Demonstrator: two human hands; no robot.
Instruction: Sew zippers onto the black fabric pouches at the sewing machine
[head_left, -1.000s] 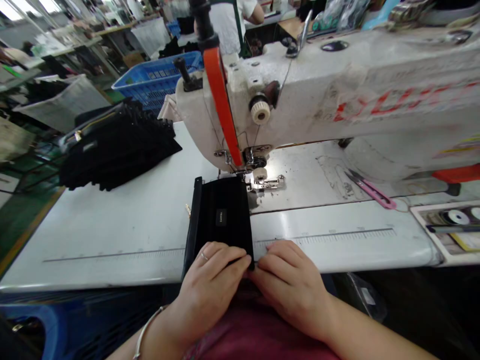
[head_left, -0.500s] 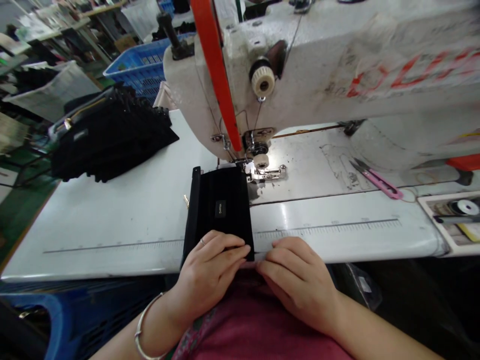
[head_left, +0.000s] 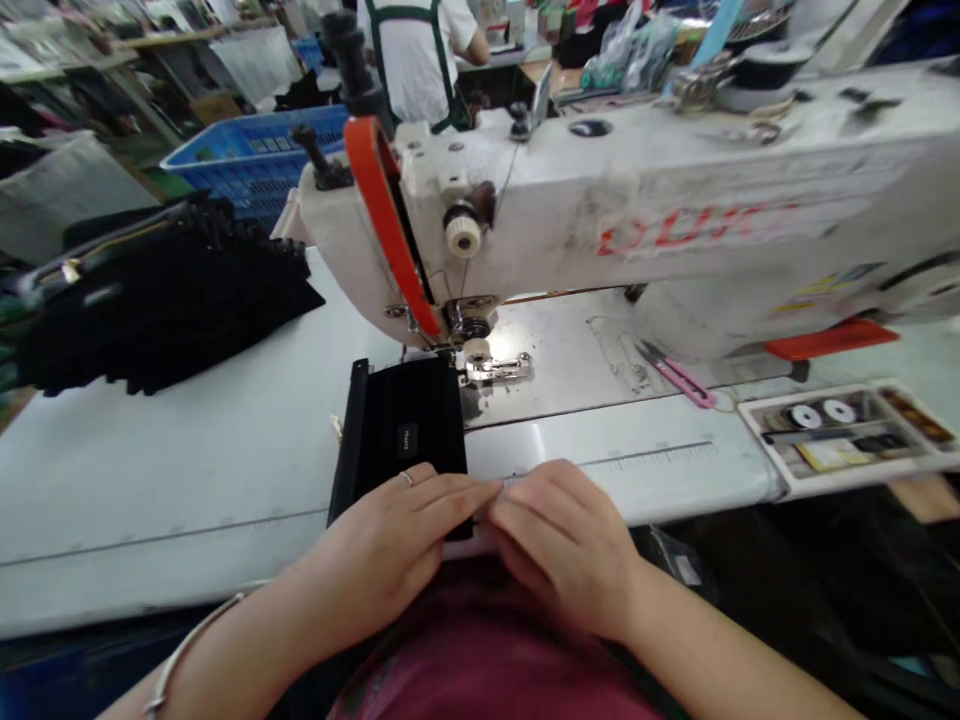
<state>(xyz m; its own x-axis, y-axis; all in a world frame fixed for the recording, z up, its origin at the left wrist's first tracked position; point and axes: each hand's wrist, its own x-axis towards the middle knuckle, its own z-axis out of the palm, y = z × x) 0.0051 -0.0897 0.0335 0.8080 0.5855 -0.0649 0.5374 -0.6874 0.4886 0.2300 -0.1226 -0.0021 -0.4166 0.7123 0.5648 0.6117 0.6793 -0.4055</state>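
Bright, even light fills the room from above. A little lamp under the sewing machine (head_left: 600, 230) makes a white shiny spot on the metal plate (head_left: 570, 350) below it. The counter (head_left: 187, 450) in front of the machine gleams softly. The black pouch (head_left: 401, 430) looks so dark that its folds hardly show. Straight lines bend near the picture's edges. The room behind the machine is blurry.

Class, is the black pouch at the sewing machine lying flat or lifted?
Flat. The black pouch lies label-up on the table, with the left hand resting on its near end.
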